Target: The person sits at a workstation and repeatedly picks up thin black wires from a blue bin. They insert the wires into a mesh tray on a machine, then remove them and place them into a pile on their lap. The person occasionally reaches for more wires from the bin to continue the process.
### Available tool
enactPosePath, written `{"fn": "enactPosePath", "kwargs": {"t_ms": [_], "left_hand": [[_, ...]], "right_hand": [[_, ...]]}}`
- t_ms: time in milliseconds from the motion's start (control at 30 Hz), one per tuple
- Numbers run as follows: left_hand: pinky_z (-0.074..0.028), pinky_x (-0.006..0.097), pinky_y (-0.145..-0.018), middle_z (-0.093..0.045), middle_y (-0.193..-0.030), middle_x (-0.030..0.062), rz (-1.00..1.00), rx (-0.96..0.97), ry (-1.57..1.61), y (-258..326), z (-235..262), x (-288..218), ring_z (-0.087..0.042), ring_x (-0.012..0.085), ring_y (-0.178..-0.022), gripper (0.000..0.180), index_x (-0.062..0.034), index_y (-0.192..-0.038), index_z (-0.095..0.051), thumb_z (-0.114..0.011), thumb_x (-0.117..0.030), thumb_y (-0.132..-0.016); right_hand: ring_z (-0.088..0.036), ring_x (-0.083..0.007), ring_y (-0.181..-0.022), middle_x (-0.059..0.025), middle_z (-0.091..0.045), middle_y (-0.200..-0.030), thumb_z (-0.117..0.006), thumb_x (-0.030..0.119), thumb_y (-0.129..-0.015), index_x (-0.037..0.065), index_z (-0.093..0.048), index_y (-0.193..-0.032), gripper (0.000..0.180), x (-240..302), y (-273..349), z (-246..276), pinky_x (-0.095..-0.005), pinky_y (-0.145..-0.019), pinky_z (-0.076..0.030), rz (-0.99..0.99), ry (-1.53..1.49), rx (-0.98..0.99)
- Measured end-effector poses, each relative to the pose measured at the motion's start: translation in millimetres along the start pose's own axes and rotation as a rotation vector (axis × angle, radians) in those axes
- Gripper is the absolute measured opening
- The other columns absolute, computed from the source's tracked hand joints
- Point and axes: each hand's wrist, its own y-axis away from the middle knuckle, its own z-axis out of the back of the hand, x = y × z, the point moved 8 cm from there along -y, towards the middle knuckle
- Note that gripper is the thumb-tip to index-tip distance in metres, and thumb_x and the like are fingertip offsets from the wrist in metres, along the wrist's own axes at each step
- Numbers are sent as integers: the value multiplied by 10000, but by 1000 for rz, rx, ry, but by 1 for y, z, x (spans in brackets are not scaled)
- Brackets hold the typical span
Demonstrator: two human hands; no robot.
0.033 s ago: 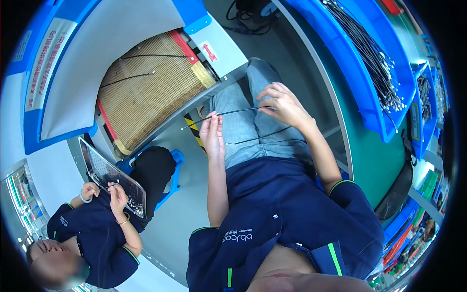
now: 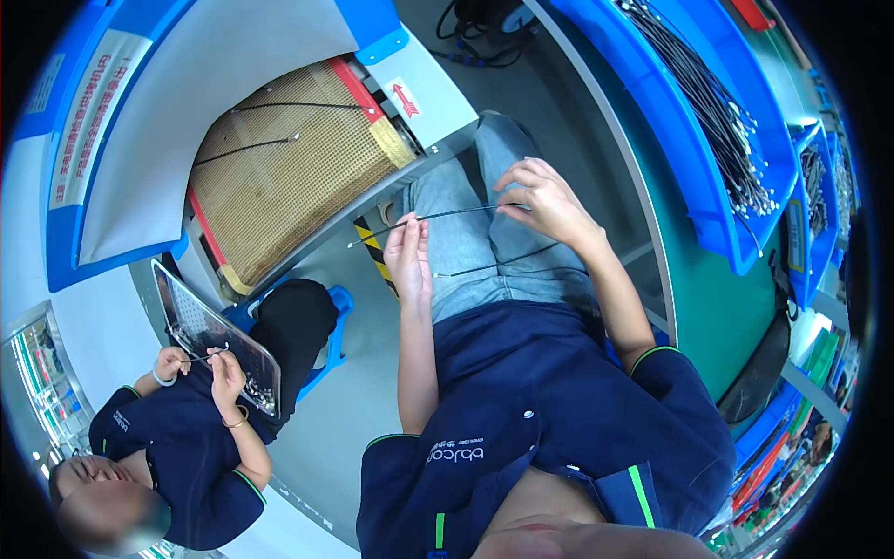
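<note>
A thin black cable (image 2: pixel 456 213) is stretched above my lap between my two hands. My left hand (image 2: pixel 407 259) pinches it between thumb and fingertips, and its light-tipped end sticks out to the left. My right hand (image 2: pixel 546 198) grips the cable farther right with thumb and fingers; the exact spot under the fingertips is hidden. Across my jeans, below the hands, runs another length of black cable (image 2: pixel 503 265) with a small pale connector at its left end. I cannot tell whether it belongs to the held cable.
At the upper left a machine's mesh conveyor belt (image 2: pixel 289 182) carries two black cables. A blue bin (image 2: pixel 666 116) full of black cables stands on the green table (image 2: pixel 703 312) to the right. On the left, a seated co-worker holds a short cable over a clear tray (image 2: pixel 219 326).
</note>
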Motion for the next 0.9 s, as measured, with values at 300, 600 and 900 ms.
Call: {"fn": "enactPosePath", "kwargs": {"t_ms": [300, 600, 900], "left_hand": [[-496, 266, -851, -634, -1012, 87, 66, 100, -327, 3, -2, 6, -609, 143, -952, 259, 8, -1140, -563, -606, -55, -893], [-455, 343, -885, -608, -1076, 132, 38, 603, -1244, 39, -18, 43, -592, 266, -1027, 261, -40, -1087, -612, -635, -116, -839], [-415, 388, -908, -624, -1016, 126, -69, 717, -1326, 48, -26, 40, -537, 309, -1012, 262, -44, -1052, -622, -640, -109, -799]], "right_hand": [[-554, -191, -918, -1, -622, -936, -722, 150, -726, 54, -692, -751, 103, 10, -28, 8, -341, -882, -429, -19, -37, -72], [-573, -218, -871, -24, -631, -882, -711, 154, -739, 55, -681, -766, 107, 21, -101, -23, -347, -786, -476, -95, -69, -140], [-626, -296, -839, -120, -633, -848, -649, 115, -726, 25, -654, -719, 91, 27, -172, -64, -415, -730, -507, -172, -130, -213]]}}
